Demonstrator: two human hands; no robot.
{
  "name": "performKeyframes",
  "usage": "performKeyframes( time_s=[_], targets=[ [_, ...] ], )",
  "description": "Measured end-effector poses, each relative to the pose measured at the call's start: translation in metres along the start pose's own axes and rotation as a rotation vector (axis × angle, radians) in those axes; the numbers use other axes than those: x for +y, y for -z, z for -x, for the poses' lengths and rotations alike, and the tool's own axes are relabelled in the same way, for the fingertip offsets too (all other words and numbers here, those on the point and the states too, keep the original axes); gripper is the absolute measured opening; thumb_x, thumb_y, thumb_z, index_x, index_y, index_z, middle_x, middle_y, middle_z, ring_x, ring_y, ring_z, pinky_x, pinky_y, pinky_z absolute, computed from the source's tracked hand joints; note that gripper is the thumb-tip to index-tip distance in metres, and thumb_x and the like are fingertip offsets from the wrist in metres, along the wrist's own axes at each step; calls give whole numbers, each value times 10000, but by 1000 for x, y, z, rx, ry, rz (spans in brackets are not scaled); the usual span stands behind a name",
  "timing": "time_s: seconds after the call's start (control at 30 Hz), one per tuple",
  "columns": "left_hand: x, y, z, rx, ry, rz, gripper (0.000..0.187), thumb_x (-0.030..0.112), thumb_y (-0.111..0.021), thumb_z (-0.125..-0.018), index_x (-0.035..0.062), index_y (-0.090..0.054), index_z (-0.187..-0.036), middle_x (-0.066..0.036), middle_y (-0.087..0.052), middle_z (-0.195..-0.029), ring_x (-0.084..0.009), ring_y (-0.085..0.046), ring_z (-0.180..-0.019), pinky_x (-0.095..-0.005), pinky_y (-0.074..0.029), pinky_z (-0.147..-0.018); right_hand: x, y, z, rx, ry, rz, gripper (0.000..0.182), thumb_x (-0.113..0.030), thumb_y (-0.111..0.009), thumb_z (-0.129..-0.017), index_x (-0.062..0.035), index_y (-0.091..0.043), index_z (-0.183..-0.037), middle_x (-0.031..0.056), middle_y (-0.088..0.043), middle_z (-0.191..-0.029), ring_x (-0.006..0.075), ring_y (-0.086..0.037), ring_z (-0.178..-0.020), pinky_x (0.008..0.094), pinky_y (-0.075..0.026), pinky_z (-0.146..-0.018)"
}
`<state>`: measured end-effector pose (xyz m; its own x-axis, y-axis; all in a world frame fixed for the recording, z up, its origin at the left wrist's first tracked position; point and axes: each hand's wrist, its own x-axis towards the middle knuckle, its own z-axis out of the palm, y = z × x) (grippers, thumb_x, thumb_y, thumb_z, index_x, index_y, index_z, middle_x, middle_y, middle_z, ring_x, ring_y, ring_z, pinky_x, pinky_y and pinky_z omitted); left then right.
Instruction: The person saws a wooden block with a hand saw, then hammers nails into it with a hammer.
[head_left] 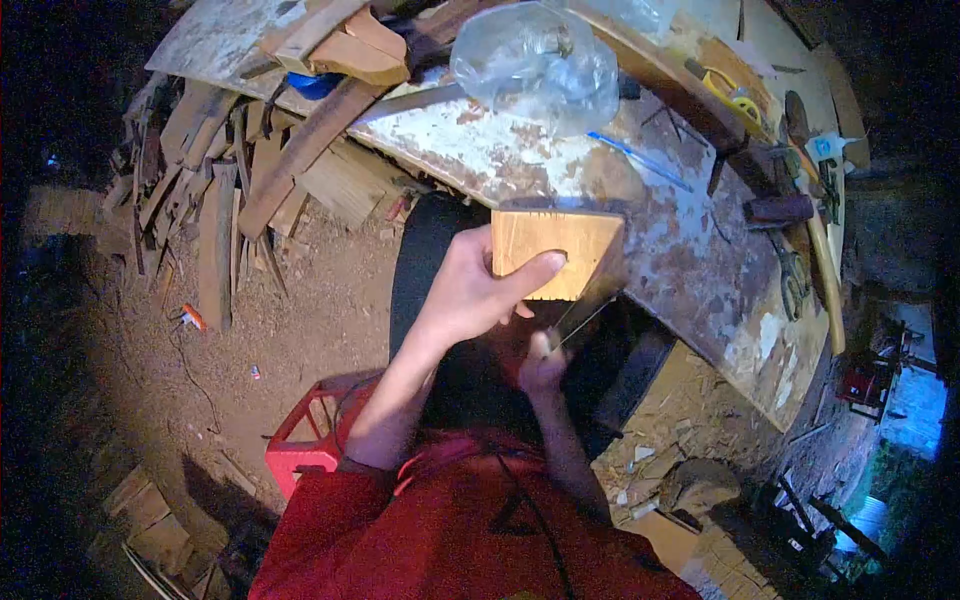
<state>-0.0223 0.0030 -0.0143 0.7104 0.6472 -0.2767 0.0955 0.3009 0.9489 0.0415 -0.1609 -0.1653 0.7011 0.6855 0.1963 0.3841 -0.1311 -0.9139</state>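
My left hand (470,290) is closed on a pale wooden block (535,238), its thumb lying flat across the face turned to me. The block tapers toward its lower edge, and small dark notches or marks run along the upper and lower edges. Just below and right of it, my right hand (543,365) is closed and smeared by motion. A thin, straight tool (588,321) sticks out of that hand, up and right past the block's lower right corner; its exact kind is blurred. Both hands are over my lap, at the near edge of the worktable (755,335).
On the table are a clear plastic bag (545,70), a blue stick (640,161), a mallet (779,210), pliers (793,287) and a yellow tool (733,93). Wood offcuts (215,190) are heaped at left. A red stool (292,462) is under me.
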Motion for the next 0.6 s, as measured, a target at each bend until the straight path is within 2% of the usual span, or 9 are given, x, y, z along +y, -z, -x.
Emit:
performKeyframes(
  time_s=[0.1,0.17,0.27,0.33,0.37,0.4,0.47,0.5,0.6],
  targets=[
    [4,1,-3,7,2,-3,372,327,-708,-893,-10,-645,-1035,-64,-673,-752,-110,-604,-491,-219,-440,-403,-2,-1,-4,15,7,-23,364,-191,-436,-973,-19,-492,-657,35,-480,-561,159,-472,-517,353,-374,-490],
    [-1,-1,5,7,48,-2,364,316,-716,-889,-10,-650,-1036,-56,-673,-754,-95,-595,-496,-215,-449,-410,-47,14,-17,-38,-158,2,336,-179,-428,-973,-11,-496,-690,29,-463,-562,152,-450,-508,339,-356,-482],
    [5,1,0,-5,25,-10,349,297,-734,-879,-7,-662,-1034,-37,-674,-760,-64,-582,-509,-205,-461,-419,-34,10,-18,14,-57,-10,322,-165,-439,-968,-20,-498,-686,28,-461,-569,147,-440,-506,322,-367,-487],
    [-1,2,-1,-10,1,12,343,297,-737,-875,-1,-668,-1031,-35,-675,-760,-66,-587,-511,-203,-455,-416,35,-11,2,141,387,154,326,-177,-445,-975,-24,-510,-694,24,-472,-574,140,-441,-503,311,-371,-487],
    [1,2,0,-4,18,12,331,289,-738,-874,4,-672,-1029,-33,-677,-766,-67,-590,-513,-202,-451,-414,32,-13,-5,187,385,199,326,-185,-451,-975,-31,-507,-693,23,-465,-571,146,-439,-501,324,-367,-487],
    [4,2,-1,0,13,3,330,286,-737,-875,2,-671,-1029,-34,-677,-766,-66,-589,-512,-203,-452,-415,27,-16,-12,233,382,245,327,-193,-457,-975,-37,-504,-692,23,-458,-568,151,-437,-500,338,-363,-487],
    [4,1,0,5,45,-12,328,279,-735,-875,-2,-669,-1031,-35,-677,-766,-66,-588,-511,-204,-454,-416,-42,7,-15,-20,-137,-63,331,-206,-464,-977,-42,-499,-691,20,-455,-567,161,-439,-502,358,-360,-489],
    [1,2,0,4,16,-21,337,282,-734,-877,-8,-664,-1034,-38,-680,-771,-69,-590,-513,-206,-459,-418,-48,13,-20,-12,-233,-65,355,-227,-473,-979,-51,-472,-670,7,-449,-561,173,-434,-497,382,-344,-485],
    [3,1,0,-8,-14,-37,389,341,-693,-902,-8,-643,-1066,-64,-677,-765,-99,-587,-488,-222,-451,-409,9,10,7,-134,-52,159,363,-262,-467,-1006,27,-636,-867,124,-571,-628,271,-580,-583,447,-473,-592]
  ],
)
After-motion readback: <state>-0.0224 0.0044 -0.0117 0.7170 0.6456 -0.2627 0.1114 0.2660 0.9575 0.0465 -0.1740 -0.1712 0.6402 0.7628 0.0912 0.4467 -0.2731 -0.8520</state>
